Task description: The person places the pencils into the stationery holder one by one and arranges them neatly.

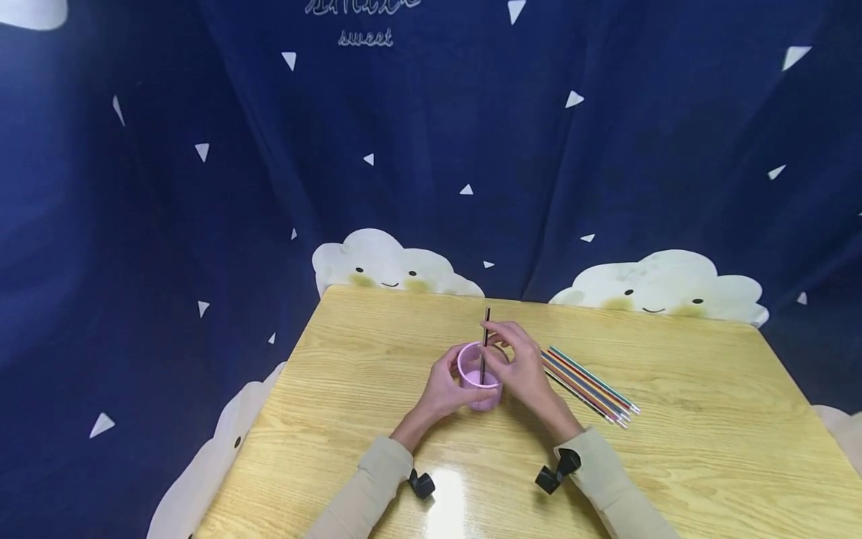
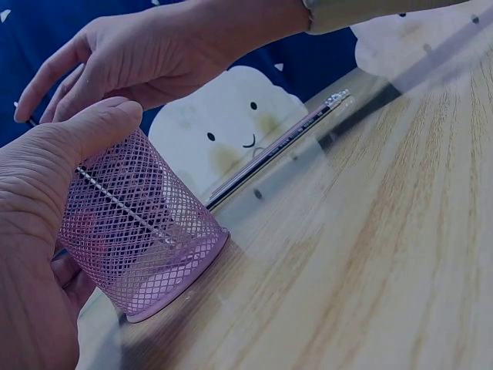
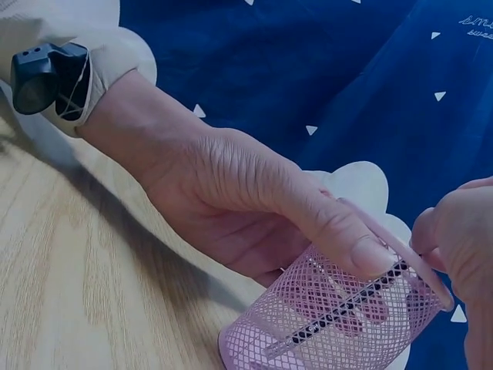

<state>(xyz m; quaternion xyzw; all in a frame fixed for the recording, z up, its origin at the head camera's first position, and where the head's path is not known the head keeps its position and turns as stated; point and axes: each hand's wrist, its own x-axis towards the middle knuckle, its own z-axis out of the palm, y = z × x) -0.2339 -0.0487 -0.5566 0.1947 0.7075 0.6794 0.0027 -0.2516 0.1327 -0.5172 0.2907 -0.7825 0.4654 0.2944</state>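
Pencil (image 1: 485,340) (R hand (image 1: 521,367)) stands inside mesh cup (image 2: 154,277) (L hand (image 1: 447,388)).

The right wrist view's lower edge crops the pink mesh pencil cup (image 3: 358,327); the head view's top edge slices the uppermost lettering (image 1: 361,7) on the curtain (image 1: 417,112).

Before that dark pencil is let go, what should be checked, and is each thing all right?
1. Pink mesh cup steadied: ok, the left hand grips its side.
2. Dark pencil under control: ok, the right hand pinches its upper part.
3. Its lower end inside the cup: ok, it shows through the mesh.
4. That end touching the cup's bottom: cannot tell.
5. Loose pencils put in the cup: not ok, they lie on the table.
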